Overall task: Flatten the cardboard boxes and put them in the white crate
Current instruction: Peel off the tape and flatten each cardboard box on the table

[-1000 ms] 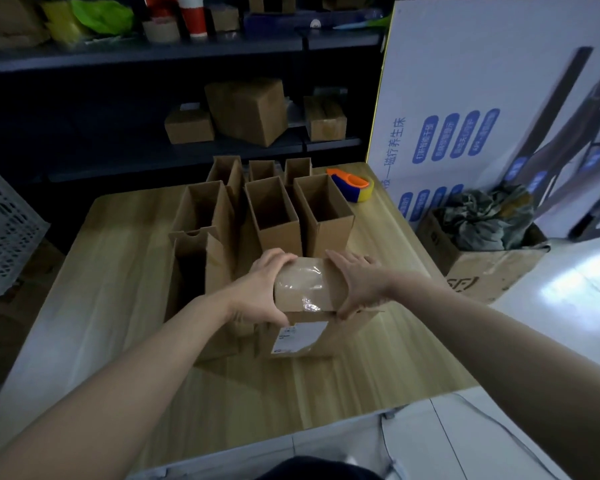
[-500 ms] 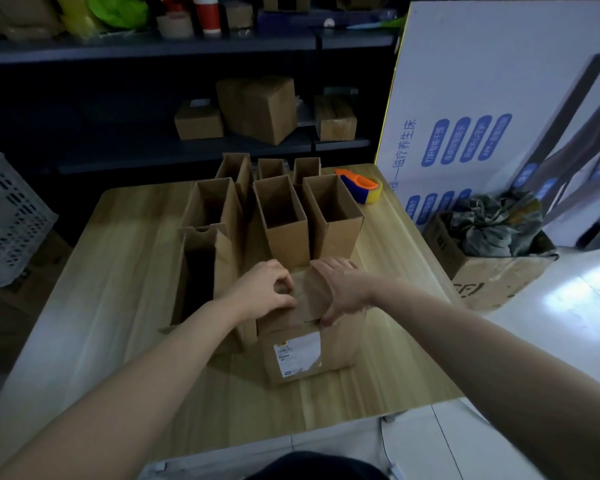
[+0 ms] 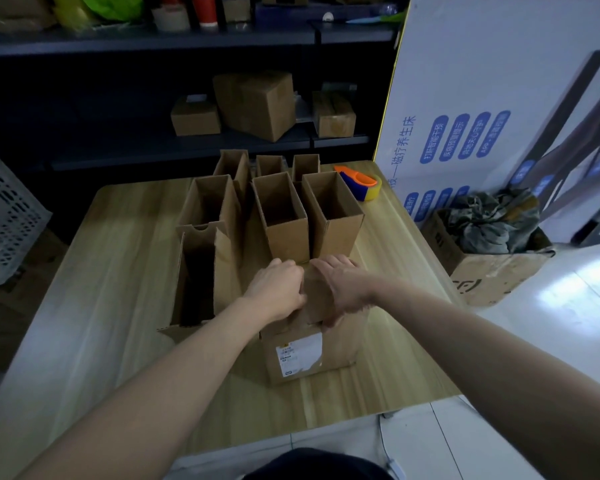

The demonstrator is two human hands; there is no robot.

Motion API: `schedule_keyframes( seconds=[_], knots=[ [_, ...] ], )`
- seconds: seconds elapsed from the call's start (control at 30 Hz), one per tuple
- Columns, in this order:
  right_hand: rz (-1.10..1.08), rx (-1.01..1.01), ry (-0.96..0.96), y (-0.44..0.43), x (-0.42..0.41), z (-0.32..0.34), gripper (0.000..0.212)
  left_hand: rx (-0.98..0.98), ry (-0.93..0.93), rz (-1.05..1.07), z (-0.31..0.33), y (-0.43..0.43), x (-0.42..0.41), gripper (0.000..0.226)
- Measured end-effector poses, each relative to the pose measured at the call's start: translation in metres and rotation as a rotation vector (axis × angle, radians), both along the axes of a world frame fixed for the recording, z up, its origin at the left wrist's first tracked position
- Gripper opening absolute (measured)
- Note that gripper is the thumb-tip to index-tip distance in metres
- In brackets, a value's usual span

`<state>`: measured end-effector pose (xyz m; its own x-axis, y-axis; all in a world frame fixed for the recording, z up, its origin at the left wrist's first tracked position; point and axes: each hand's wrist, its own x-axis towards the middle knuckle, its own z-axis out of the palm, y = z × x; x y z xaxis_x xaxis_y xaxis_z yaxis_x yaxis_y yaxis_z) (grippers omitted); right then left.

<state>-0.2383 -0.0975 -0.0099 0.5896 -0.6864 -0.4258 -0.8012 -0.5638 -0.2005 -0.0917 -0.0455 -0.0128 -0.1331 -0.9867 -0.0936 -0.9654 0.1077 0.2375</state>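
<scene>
Both hands work the top of the labelled box (image 3: 309, 351), which stands at the near middle of the table (image 3: 94, 282) with its white label facing the camera; its top flap (image 3: 314, 294) slopes up and away. The left hand (image 3: 278, 291) is curled, fingertips pressed on the flap's left edge; the right hand (image 3: 343, 289) lies over the flap's right side, fingers bent round its edge — both grasp the flap, though how firmly I cannot tell.

Just left of this box lies a long box (image 3: 201, 278), open mouth up, its long axis running from the camera away toward the shelves; its inside is dark and nothing shows in it. Behind the hands stand more open boxes, upright, mouths up: a left box (image 3: 208, 202), a middle box (image 3: 283, 216) and a right box (image 3: 333, 216), the last two side by side and touching; three smaller ones stand in a row behind them, by the table's far edge; all that can be seen into look bare inside.

A tape dispenser (image 3: 361, 183) — orange and blue — sits at the far right corner of the table. The white crate (image 3: 4, 216) stands off the table to the left, tilted; its contents are hidden. On the floor to the right, a floor carton (image 3: 482, 271) holds a bundle of crumpled cloth (image 3: 492, 220).
</scene>
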Motion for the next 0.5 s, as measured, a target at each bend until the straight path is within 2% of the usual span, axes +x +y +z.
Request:
schedule_keyframes(
  seconds=[0.1, 0.3, 0.5],
  knots=[
    [-0.004, 0.0, -0.008, 0.002, -0.001, -0.001, 0.127, -0.031, 0.005, -0.01, -0.005, -0.001, 0.003, 0.012],
    [-0.014, 0.037, -0.022, 0.002, -0.004, -0.001, 0.128, 0.084, 0.344, 0.14, -0.014, 0.001, 0.025, 0.036],
    [-0.004, 0.027, 0.0, 0.003, -0.003, -0.002, 0.128, 0.08, 0.341, 0.152, -0.017, 0.002, 0.023, 0.031]
  ],
)
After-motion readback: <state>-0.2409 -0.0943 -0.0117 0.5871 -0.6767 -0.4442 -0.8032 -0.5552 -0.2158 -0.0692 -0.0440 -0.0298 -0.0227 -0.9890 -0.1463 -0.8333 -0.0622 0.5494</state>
